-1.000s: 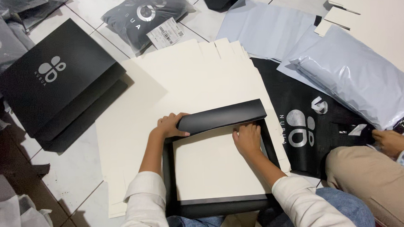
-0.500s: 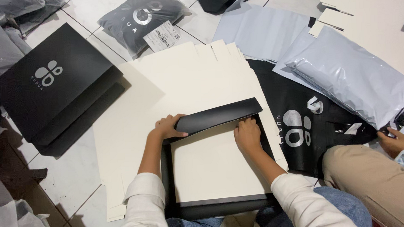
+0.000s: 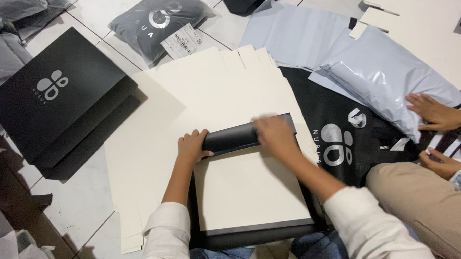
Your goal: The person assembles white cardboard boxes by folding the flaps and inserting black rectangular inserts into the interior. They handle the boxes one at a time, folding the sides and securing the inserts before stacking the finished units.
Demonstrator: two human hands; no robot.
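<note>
On the folded black flap (image 3: pixel 231 137), left hand (image 3: pixel 191 146) fingers curl over its left end, apparently pinning it; right hand (image 3: pixel 274 135), blurred, lies flat on its right part, fingers' spread unclear; flap belongs to black box (image 3: pixel 254 236) with cream inside, near centre, atop cream card sheets (image 3: pixel 154 147) on tiled floor (image 3: pixel 64 207); grey mailer bags (image 3: pixel 387 73) far right.
</note>
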